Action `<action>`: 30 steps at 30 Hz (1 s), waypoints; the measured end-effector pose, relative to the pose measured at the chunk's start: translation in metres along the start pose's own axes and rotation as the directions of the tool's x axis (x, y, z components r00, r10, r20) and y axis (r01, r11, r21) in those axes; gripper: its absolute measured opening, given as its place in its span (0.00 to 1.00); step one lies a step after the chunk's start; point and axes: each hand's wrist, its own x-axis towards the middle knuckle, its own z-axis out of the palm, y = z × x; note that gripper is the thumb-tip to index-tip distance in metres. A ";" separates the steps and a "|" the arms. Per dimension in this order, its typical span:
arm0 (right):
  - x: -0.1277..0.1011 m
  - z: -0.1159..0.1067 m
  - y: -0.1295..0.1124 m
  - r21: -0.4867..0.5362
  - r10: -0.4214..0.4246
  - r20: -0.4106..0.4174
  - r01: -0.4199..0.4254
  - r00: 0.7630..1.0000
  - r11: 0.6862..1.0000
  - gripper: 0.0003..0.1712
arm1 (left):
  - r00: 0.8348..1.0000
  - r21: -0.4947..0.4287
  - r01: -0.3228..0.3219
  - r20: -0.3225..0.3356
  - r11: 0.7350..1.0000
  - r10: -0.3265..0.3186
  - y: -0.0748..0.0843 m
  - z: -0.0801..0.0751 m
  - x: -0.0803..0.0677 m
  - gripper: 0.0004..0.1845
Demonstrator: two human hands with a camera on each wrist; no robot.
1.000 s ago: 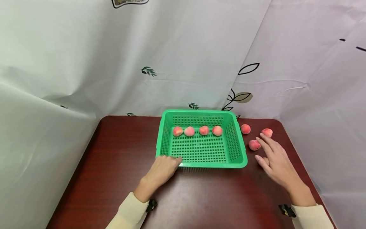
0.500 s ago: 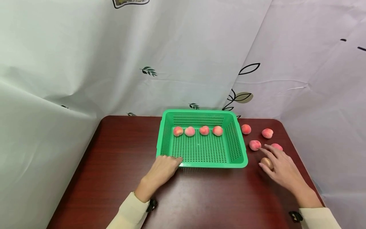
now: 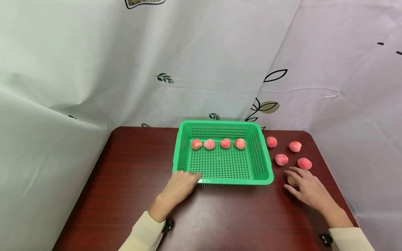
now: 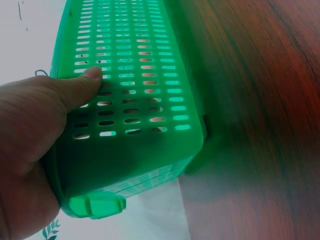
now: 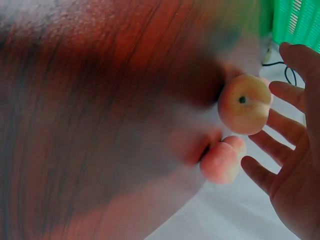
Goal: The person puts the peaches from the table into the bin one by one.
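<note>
In the head view my left hand (image 3: 180,184) grips the front rim of the green plastic basket (image 3: 235,181) near its left corner. The left wrist view shows the thumb (image 4: 82,89) pressed along the outside of the slotted wall. My right hand (image 3: 311,190) is low over the table on the right, fingers spread about a yellowish peach (image 3: 292,180), which they partly cover. Seen from the right wrist, the fingertips are right at this peach (image 5: 245,105), with thumb and fingers held apart. Just beyond lies a pink peach (image 3: 304,164).
Inside the basket, several peaches (image 3: 225,143) stand in a row toward the back. Between basket and right table edge lie more peaches (image 3: 281,160), including ones farther back (image 3: 295,146). A pale printed curtain (image 3: 213,69) hangs behind the dark red wooden table (image 3: 125,167).
My right hand has shifted right and toward me, then settled lower around the yellowish peach. Pink peaches it covered have come into view. The left hand stays on the basket rim.
</note>
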 end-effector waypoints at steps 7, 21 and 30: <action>0.000 0.003 0.000 0.000 0.042 0.063 -0.042 0.997 0.999 0.31 | 1.000 -0.009 -0.001 0.011 1.000 0.001 0.001 -0.002 0.001 0.27; -0.002 0.010 0.003 0.077 -0.032 0.069 0.027 0.997 0.997 0.30 | 1.000 -0.015 0.010 0.018 1.000 -0.010 0.001 -0.002 0.000 0.26; -0.001 0.017 0.011 0.045 -0.167 -0.058 0.169 0.984 0.985 0.31 | 1.000 -0.014 0.009 0.011 1.000 -0.009 0.002 -0.002 0.000 0.26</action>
